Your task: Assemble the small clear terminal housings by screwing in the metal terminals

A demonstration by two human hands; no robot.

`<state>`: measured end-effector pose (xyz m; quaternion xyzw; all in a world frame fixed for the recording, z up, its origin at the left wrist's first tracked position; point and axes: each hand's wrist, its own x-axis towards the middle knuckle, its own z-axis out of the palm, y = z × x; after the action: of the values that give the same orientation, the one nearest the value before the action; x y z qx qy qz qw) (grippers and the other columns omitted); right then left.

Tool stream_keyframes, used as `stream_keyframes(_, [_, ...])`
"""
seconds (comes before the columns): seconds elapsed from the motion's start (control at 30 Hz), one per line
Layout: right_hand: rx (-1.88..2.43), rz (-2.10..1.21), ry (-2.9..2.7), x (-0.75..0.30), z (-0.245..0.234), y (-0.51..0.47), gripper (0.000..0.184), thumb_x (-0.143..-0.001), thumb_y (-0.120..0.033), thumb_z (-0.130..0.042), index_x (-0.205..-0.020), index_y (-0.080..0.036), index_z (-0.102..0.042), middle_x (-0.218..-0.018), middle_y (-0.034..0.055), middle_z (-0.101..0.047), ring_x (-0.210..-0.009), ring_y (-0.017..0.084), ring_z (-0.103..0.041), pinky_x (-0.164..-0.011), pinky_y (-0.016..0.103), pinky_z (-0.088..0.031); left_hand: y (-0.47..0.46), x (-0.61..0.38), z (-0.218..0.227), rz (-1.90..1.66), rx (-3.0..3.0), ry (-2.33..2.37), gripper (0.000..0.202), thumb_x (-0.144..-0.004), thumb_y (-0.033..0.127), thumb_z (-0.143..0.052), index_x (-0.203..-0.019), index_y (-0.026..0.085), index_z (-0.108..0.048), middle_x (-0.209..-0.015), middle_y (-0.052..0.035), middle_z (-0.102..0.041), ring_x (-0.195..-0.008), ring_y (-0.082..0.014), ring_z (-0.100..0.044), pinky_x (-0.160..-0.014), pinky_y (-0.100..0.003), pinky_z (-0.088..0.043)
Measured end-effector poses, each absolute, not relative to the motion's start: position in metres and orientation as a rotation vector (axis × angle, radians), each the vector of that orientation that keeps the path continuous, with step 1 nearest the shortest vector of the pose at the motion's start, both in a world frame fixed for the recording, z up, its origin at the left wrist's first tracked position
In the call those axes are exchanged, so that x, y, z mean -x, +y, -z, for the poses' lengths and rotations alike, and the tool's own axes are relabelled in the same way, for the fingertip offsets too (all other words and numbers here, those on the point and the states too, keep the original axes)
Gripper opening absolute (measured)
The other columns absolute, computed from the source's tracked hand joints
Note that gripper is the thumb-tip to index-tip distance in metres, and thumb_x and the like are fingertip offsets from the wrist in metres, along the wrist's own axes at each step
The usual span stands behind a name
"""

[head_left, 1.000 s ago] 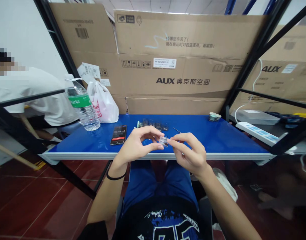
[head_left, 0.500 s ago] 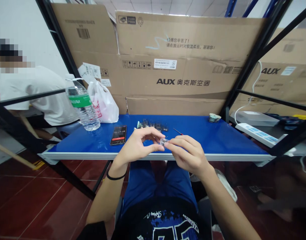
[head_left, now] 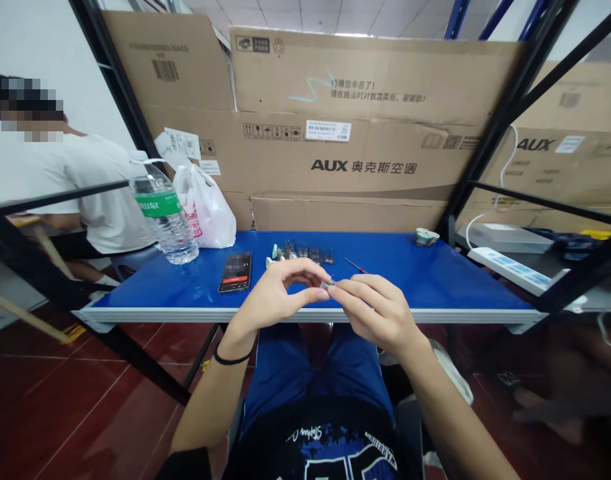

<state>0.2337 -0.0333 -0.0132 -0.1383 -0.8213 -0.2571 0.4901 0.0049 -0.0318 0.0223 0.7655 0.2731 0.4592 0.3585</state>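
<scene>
A small clear-grey piece [head_left: 327,285], too small to name, is pinched between my two hands above the front edge of the blue table [head_left: 465,277]. My left hand [head_left: 282,290] has its thumb and fingertips at the piece's left side, the fingers curved. From the right, my right hand [head_left: 378,310] grips it with thumb and fingers pressed together. Just behind my hands lie several small dark transparent parts [head_left: 310,252]. A thin screwdriver [head_left: 355,265] with a red handle rests beyond my right hand, its handle end partly covered.
A phone [head_left: 235,272] lies left of my hands. Behind it stand a large water bottle [head_left: 164,217] and a white plastic bag [head_left: 210,210]. A roll of greenish tape [head_left: 426,237] sits back right, near a power strip [head_left: 510,270]. Another person [head_left: 95,180] sits at left.
The small piece has been turned between my fingers and shows less of itself. My hands stay in nearly the same place. The person at left has shifted to the right in view.
</scene>
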Motion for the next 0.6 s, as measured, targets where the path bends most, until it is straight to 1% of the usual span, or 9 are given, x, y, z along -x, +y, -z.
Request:
stream_keyframes(0.1, [0.341, 0.626, -1.993, -0.2335, 0.0113, -0.0346, 0.045, -0.096, -0.004, -0.067, -0.137, -0.023, -0.068, -0.104, 0.0082, -0.082, -0.093, 0.022, -0.077, -0.081, 0.038, -0.067, -0.0323, -0.0053, -0.024, -1.196, -2.004, 0.69, 0.014, -0.088, 0.028, -0.084, -0.097, 0.019, -0.081, -0.096, -0.0055, -0.078, -0.085, -0.0157, -0.073, -0.08, -0.027, -0.062])
stream_keyframes(0.2, [0.327, 0.576, -1.97, -0.2316, 0.0101, -0.0359, 0.048, -0.094, 0.001, -0.066, -0.136, -0.021, -0.067, -0.102, 0.0091, -0.081, -0.092, 0.022, -0.076, -0.08, 0.038, -0.067, -0.0327, -0.0052, -0.0254, -1.205, -2.021, 0.668, 0.01, -0.087, 0.025, -0.084, -0.095, 0.019, -0.081, -0.097, -0.0052, -0.078, -0.085, -0.0148, -0.072, -0.079, -0.025, -0.061])
stream_keyframes(0.3, [0.293, 0.44, -1.9, -0.229, 0.0103, -0.0354, 0.053, -0.091, 0.003, -0.066, -0.137, -0.023, -0.066, -0.101, 0.0084, -0.08, -0.091, 0.022, -0.076, -0.077, 0.038, -0.067, -0.033, -0.0049, -0.0258, -1.212, -1.997, 0.642, 0.011, -0.086, 0.025, -0.085, -0.094, 0.019, -0.081, -0.097, -0.0057, -0.078, -0.085, -0.0152, -0.073, -0.079, -0.026, -0.062])
stream_keyframes(0.43, [0.249, 0.267, -1.816, -0.2264, 0.0112, -0.0324, 0.053, -0.091, -0.001, -0.07, -0.137, -0.027, -0.066, -0.1, 0.0067, -0.08, -0.086, 0.021, -0.076, -0.072, 0.038, -0.066, -0.0334, -0.005, -0.0249, -1.222, -1.976, 0.605, 0.013, -0.086, 0.025, -0.087, -0.096, 0.019, -0.082, -0.098, -0.0064, -0.079, -0.085, -0.0158, -0.074, -0.079, -0.027, -0.062])
stream_keyframes(0.6, [0.207, 0.268, -1.809, -0.2283, 0.0105, -0.0317, 0.052, -0.09, 0.003, -0.068, -0.134, -0.024, -0.068, -0.097, 0.0067, -0.08, -0.085, 0.02, -0.075, -0.071, 0.035, -0.066, -0.0341, -0.005, -0.0245, -1.215, -1.983, 0.577, 0.012, -0.087, 0.025, -0.086, -0.097, 0.019, -0.082, -0.097, -0.0065, -0.079, -0.088, -0.017, -0.075, -0.081, -0.027, -0.063])
